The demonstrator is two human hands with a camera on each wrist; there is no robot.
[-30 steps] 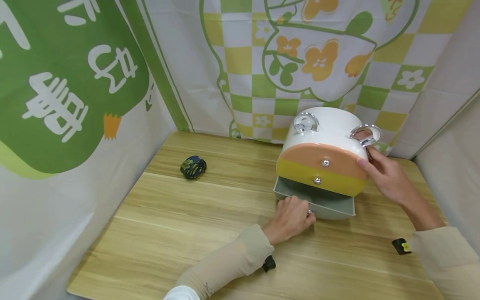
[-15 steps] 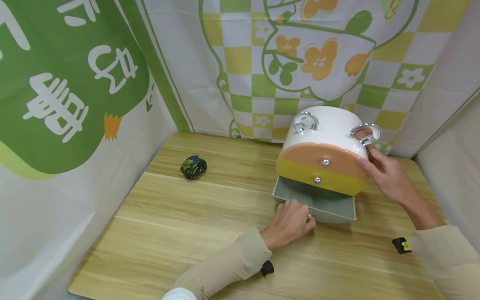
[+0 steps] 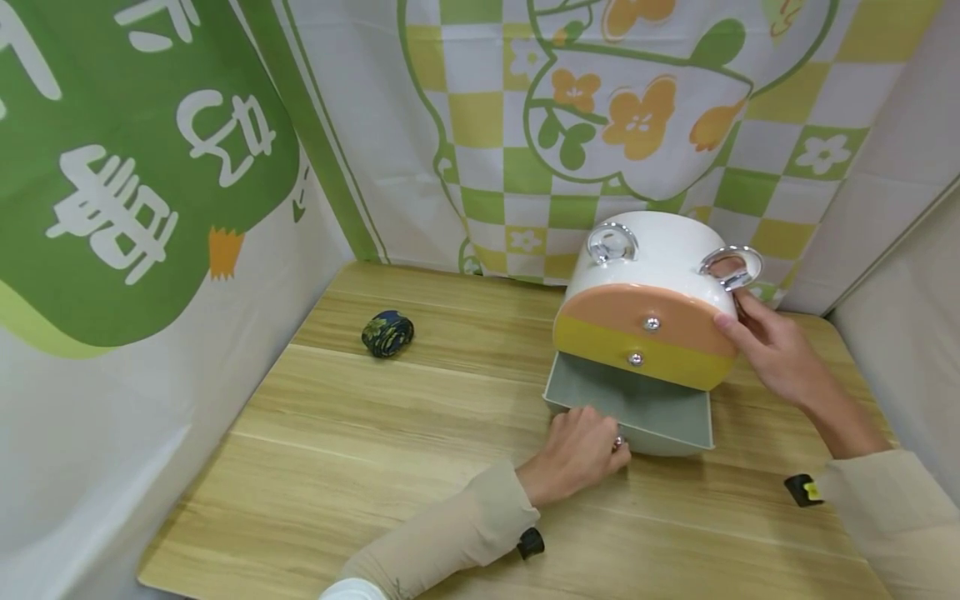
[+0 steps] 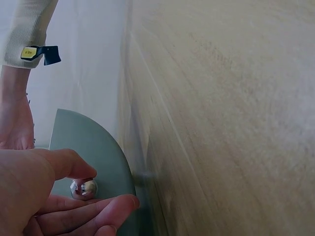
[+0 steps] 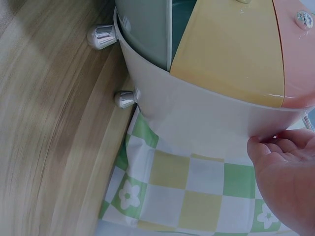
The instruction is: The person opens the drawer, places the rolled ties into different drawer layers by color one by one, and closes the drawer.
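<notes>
A small rounded drawer cabinet (image 3: 652,242) with a white shell and two silver ring ears stands at the back right of the table. Its orange (image 3: 611,304) and yellow (image 3: 592,342) drawers are closed. Below them the grey-green drawer (image 3: 675,417) is pulled out, its inside showing. My left hand (image 3: 577,450) is at that drawer's front, thumb and fingers around its silver knob (image 4: 83,189). My right hand (image 3: 780,354) holds the cabinet's right side, thumb by the front edge and fingers reaching behind the right ear. Silver feet (image 5: 125,99) show under the cabinet in the right wrist view.
A rolled dark blue patterned strip of cloth (image 3: 387,334) lies at the left back of the wooden table (image 3: 337,467). A checked, flowered cloth (image 3: 480,125) hangs right behind the cabinet. Another printed cloth (image 3: 150,183) covers the left side.
My left hand has moved slightly toward me, and the grey-green drawer has slid farther out with it. The right hand and the cabinet have stayed nearly still.
</notes>
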